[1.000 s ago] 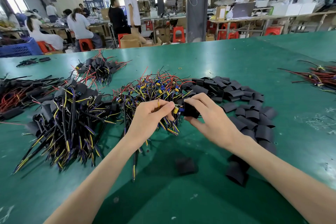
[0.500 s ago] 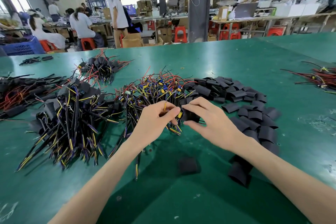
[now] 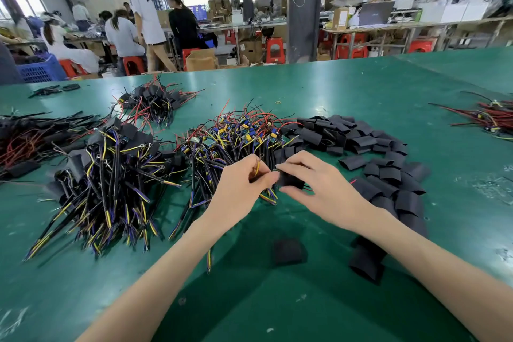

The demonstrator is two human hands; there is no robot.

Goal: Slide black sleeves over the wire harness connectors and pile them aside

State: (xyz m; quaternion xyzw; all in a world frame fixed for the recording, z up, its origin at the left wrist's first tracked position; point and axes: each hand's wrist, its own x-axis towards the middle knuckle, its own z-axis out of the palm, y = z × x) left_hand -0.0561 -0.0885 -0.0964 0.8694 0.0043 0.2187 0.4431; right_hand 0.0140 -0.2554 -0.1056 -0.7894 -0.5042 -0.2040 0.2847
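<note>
A: Change since last entry?
B: Yellow connector no longer shows; black sleeve (image 3: 290,180), pinched by right hand (image 3: 322,189), covers it. Left hand (image 3: 240,184) pinches harness wires (image 3: 257,168) beside sleeve.
A: Meaning?
B: Likely seated; pile next.

Left grip (image 3: 239,189) and right grip (image 3: 322,189) are bare, forearms (image 3: 166,272) bare too.

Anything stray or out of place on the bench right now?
One black sleeve lies alone on the green table, close in front of the person and apart from the sleeve pile at right. Nothing looks damaged or spilled.
</note>
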